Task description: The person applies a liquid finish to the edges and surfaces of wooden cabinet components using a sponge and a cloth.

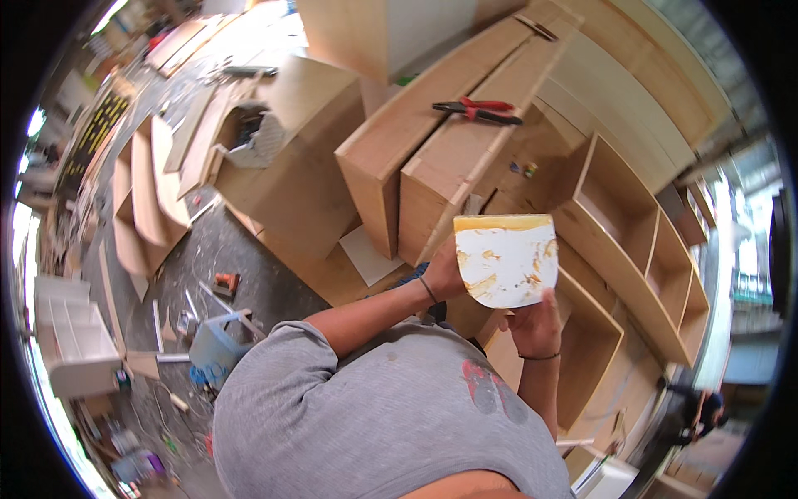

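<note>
Between my hands is a small white panel (509, 262) with a straight far edge and a rounded near edge. Yellow-brown smears, which look like glue, mark its face, and a yellowish strip runs along the straight edge. My left hand (449, 273) grips it at the left side, the fingers partly hidden behind it. At the lower right corner my right hand (536, 324) is closed on the panel, thumb on its face. Beyond it, red-and-black pliers (478, 111) lie across two long plywood boxes (449, 166).
To the right are open plywood shelf units (632, 224). A plywood box (291, 141) stands at the left, with a white container (253, 137) on it. On the littered floor sit an orange tool (225, 284) and a pale blue stool-like object (218, 345). Another person (705, 413) is far off at lower right.
</note>
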`<state>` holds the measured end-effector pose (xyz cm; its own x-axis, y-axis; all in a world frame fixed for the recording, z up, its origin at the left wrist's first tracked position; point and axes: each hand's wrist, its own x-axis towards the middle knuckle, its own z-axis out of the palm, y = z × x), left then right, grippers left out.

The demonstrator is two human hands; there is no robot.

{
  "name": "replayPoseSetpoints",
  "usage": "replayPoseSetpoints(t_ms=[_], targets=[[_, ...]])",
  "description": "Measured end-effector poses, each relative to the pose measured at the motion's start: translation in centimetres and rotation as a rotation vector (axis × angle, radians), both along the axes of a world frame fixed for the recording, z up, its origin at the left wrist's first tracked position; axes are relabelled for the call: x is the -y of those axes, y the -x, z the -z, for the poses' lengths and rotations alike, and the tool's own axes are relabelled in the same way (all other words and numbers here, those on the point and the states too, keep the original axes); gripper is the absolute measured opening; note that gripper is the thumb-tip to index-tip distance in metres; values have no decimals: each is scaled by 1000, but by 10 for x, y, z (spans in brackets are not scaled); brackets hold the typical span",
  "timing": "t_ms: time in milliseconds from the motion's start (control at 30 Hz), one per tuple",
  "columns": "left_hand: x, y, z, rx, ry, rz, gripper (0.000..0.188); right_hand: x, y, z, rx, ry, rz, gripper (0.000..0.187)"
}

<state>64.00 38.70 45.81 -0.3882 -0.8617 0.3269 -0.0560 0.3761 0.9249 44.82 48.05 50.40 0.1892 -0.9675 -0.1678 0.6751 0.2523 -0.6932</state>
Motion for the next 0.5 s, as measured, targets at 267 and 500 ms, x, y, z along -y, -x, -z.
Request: replayPoseSetpoints(t_ms=[267,500], targets=[[47,-49,-152,-172,251,-141,33,41,71,-6,45,290,-39,67],[109,-50,-221,-210,173,-320,31,62,109,22,20,192,-58,55]])
